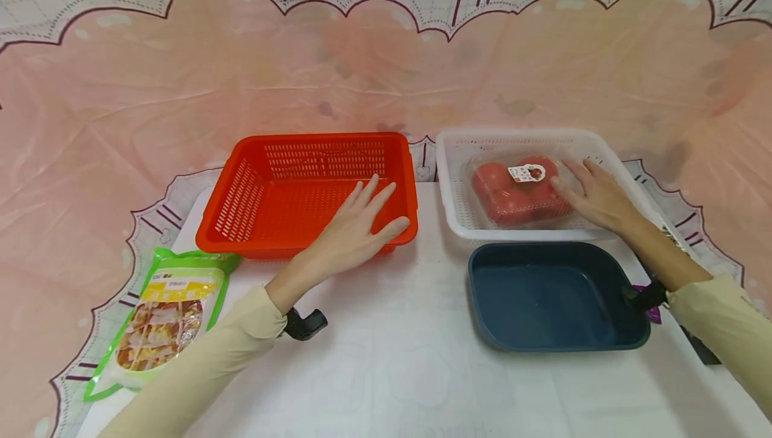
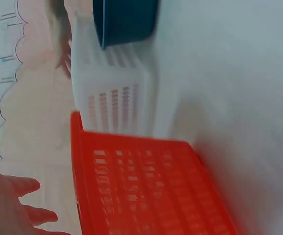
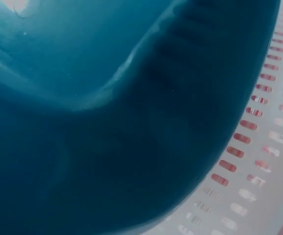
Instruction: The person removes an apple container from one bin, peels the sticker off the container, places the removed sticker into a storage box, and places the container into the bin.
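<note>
My left hand (image 1: 356, 227) hovers over the front right part of a red plastic basket (image 1: 235, 245), fingers spread and holding nothing. The left wrist view shows its spread fingers beside the basket's rim. A clear pack of tomatoes (image 1: 512, 193) with a white label lies inside a white perforated basket (image 1: 451, 220). Over that basket's right part, my right hand (image 1: 597, 197) has its fingers extended, thumb and fingertips right at the pack's right end. Most of this hand is out of the right wrist view, where a dark blue tray (image 3: 146, 147) fills the picture.
The dark blue tray (image 1: 555, 297) stands in front of the white basket, below my right forearm. A green-edged food bag (image 1: 163, 317) lies at the left, partly behind my left sleeve. Something purple (image 1: 654, 314) and a dark flat object (image 1: 702, 351) show by the right wrist.
</note>
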The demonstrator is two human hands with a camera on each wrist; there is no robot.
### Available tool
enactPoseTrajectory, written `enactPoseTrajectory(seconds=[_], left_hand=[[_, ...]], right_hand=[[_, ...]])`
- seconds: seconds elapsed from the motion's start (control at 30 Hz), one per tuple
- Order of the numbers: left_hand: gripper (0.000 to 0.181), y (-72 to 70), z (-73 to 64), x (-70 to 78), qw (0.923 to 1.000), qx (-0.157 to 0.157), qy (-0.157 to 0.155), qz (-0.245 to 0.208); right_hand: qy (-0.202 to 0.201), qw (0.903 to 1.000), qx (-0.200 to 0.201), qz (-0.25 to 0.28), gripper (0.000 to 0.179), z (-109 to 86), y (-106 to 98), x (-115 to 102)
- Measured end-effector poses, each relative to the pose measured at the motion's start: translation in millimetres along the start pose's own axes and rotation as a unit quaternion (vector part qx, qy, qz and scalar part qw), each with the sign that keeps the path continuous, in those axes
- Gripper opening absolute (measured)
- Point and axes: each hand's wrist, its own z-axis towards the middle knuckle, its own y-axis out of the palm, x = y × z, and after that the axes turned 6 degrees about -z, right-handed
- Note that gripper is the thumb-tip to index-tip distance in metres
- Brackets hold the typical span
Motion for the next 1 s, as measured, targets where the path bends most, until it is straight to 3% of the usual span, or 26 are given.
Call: enactPoseTrajectory(seconds=[0.5, 0.77, 1.0], left_hand=[[0.077, 23.5, 19.8, 32.8, 0.9946, -0.01, 0.018, -0.102], [0.079, 36.5, 31.6, 47.6, 0.9843, -0.009, 0.021, -0.175], [0.079, 50.3, 40.2, 65.1, 0.9669, -0.014, 0.026, -0.253]], right_hand=[[0.018, 0.9977, -0.029, 0.058, 0.073, 11.0, -3.4, 16.3], [0.022, 0.9968, -0.033, 0.069, 0.073, 15.6, -3.9, 21.9], [0.026, 0.9939, -0.052, 0.094, 0.073, 19.4, -4.5, 25.8]])
